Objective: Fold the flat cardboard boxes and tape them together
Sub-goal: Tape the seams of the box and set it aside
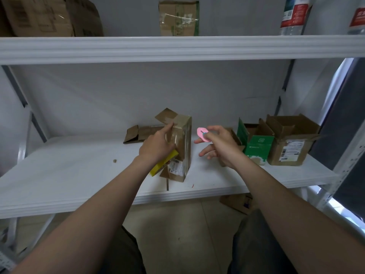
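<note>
White shelf board (69,175) across the view, rounded near edge in front, uprights at left and right, upper shelf (177,48) close overhead. On the left half, only one small brown scrap (114,160). One taped cardboard box (185,151) upright mid-board, near the front edge, one top flap raised. Left hand (156,148) against it, forefinger straight on the taped top edge, other fingers curled; yellow object (163,166) just beneath, grip on it unclear. Right hand (217,143) just right of the box, apart from it, pinching one pink cutter (201,132) between thumb and forefinger, other fingers loosely spread. One flat cardboard piece (140,133) far left of the box. Three boxes at right: green box (256,148) and brown box (290,143) with flaps up, insides hidden; small box (236,138) partly behind the right hand. Overhead: crumpled cardboard (49,16), one flattened carton (178,18), two bottles (294,14)
</note>
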The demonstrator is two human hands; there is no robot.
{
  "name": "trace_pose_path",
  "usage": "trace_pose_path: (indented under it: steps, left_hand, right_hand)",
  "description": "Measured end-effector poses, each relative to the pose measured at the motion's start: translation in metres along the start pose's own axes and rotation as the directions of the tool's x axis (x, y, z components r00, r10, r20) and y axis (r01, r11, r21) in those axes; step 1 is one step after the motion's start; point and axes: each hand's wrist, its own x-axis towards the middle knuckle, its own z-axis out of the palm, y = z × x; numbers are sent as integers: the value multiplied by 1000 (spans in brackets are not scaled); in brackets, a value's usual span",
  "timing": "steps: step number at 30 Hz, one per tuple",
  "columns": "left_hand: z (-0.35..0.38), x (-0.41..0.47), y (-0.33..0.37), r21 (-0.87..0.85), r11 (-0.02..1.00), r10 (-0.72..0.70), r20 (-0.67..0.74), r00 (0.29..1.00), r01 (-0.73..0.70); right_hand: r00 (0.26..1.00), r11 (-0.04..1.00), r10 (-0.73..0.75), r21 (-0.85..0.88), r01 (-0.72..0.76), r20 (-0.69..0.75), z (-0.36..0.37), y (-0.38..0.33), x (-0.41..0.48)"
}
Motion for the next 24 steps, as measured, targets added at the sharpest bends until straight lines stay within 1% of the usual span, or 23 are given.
trace_pose_path:
  steps: [2, 4, 9, 12, 14, 19, 22, 24]
  left_hand:
    - [1, 0, 0, 1, 1000, -2, -7, 1000, 2]
    - [3, -1, -1, -2, 1000, -4, -11, 1000, 4]
    - [3, -1, -2, -4, 1000, 0, -9, 1000, 0]
    - [3, -1, -2, -14, 1000, 6, -12, 1000, -6]
    - [3, -2, -3, -19, 1000, 4, -10, 1000, -4]
    - [4, -3, -2, -52, 999, -1, 3, 1000, 1]
    - [3, -4, -2, -90, 996, -5, 11, 1000, 6]
    - [3, -5, -3, -95, 995, 3, 7, 1000, -2]
  right_hand:
    - [998, 1000, -1, 10, 0, 59, 3, -2, 0]
    - [996, 999, -24, -37, 28, 90, 6, -4, 0]
    - [975, 966, -179, -164, 200, 131, 20, -12, -4]
    - [969, 932, -233, -265, 246, 80, 30, -18, -2]
    - [962, 917, -267, -294, 270, 51, 36, -21, 3]
    - [931, 877, -352, -315, 364, 95, 49, -30, 13]
    - [923, 872, -374, -305, 383, 89, 53, -36, 15]
    - [925, 870, -376, -322, 374, 59, 55, -39, 20]
